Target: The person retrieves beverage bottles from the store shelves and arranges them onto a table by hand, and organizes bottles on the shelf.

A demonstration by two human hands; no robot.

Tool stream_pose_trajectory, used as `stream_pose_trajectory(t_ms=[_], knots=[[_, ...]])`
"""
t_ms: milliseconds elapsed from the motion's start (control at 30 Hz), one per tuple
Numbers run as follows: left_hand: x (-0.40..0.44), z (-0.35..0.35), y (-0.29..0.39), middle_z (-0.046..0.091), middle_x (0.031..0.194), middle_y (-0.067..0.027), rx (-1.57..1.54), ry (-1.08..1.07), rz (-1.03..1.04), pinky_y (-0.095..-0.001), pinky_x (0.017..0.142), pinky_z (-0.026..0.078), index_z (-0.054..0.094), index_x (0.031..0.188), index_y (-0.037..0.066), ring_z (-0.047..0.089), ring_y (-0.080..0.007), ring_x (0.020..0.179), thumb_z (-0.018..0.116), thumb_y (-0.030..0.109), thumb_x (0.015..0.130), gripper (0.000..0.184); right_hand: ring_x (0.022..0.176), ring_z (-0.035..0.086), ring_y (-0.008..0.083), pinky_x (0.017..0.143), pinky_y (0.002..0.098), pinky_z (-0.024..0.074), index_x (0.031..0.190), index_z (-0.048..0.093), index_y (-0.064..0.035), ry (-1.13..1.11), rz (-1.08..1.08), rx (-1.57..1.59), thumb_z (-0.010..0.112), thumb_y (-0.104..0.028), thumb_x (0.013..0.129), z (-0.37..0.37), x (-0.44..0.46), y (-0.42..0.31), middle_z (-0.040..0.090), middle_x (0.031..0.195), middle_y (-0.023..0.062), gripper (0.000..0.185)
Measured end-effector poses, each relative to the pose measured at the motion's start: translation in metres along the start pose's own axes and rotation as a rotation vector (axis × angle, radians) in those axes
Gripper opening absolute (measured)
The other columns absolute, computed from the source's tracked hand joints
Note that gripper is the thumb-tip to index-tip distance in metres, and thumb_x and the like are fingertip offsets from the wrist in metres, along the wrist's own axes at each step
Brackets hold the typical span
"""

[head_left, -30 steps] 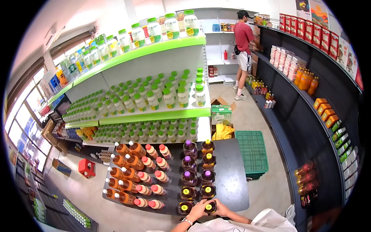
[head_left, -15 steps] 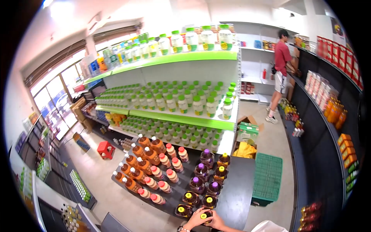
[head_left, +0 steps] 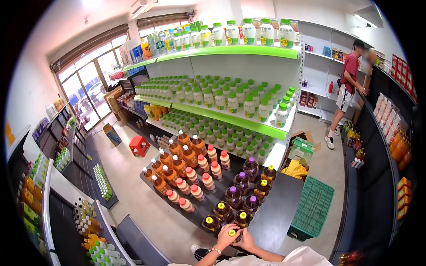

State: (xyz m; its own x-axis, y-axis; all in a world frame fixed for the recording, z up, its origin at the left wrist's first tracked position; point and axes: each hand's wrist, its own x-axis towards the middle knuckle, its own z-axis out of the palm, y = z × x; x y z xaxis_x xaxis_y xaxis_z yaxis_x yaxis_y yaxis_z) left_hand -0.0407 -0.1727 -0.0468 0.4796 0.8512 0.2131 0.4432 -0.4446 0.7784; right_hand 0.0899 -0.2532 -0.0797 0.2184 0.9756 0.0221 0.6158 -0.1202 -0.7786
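At the front edge of the dark shelf board, my left hand (head_left: 225, 237) and my right hand (head_left: 247, 241) are closed around a dark bottle with a yellow cap (head_left: 232, 232). Its body is mostly hidden by my fingers. Just beyond them stand other yellow-capped dark bottles (head_left: 223, 212), and past those come purple-capped bottles (head_left: 233, 196). Farther left on the same board are cream bottles with red caps (head_left: 197, 192) and orange-brown bottles with white caps (head_left: 178, 166).
A black shelf board (head_left: 277, 208) extends to the right of the bottles. Beside it on the floor sits a green crate (head_left: 313, 208). Ahead, a shelf unit (head_left: 222, 52) carries rows of green-capped bottles. A person (head_left: 348, 84) stands at the back right; a red stool (head_left: 139, 146) is left.
My view has turned left, so the shelves appear farther right. Both hands stay around the yellow-capped bottle. The person at the back has changed posture, with an arm stretched toward the right shelf.
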Motion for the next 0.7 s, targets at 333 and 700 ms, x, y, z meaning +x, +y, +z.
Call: stream_pose_trajectory(t_ms=[333, 700], knots=[[-0.002, -0.006, -0.003, 0.056, 0.133, -0.0093, 0.0, -0.152, -0.123, -0.0408, 0.105, 0.042, 0.065, 0.122, 0.018, 0.053, -0.0314, 0.123, 0.073, 0.043, 0.082, 0.048, 0.116, 0.059, 0.0357, 0.092, 0.0421, 0.05, 0.131, 0.034, -0.0016, 0.015, -0.08, 0.155, 0.092, -0.048, 0.058, 0.011, -0.001, 0.008, 0.053, 0.13, 0.0233, 0.104], [-0.064, -0.09, -0.003, 0.061, 0.123, -0.0156, -0.647, -0.147, -0.464, -0.0363, 0.092, 0.05, 0.04, 0.145, 0.004, 0.059, -0.0238, 0.112, 0.067, 0.019, 0.094, 0.06, 0.104, 0.066, 0.0333, 0.089, 0.0437, 0.0511, 0.117, 0.066, -0.0098, -0.973, 0.192, -0.125, 0.076, -0.054, 0.074, 0.013, 0.003, -0.01, 0.069, 0.11, 0.0178, 0.062]])
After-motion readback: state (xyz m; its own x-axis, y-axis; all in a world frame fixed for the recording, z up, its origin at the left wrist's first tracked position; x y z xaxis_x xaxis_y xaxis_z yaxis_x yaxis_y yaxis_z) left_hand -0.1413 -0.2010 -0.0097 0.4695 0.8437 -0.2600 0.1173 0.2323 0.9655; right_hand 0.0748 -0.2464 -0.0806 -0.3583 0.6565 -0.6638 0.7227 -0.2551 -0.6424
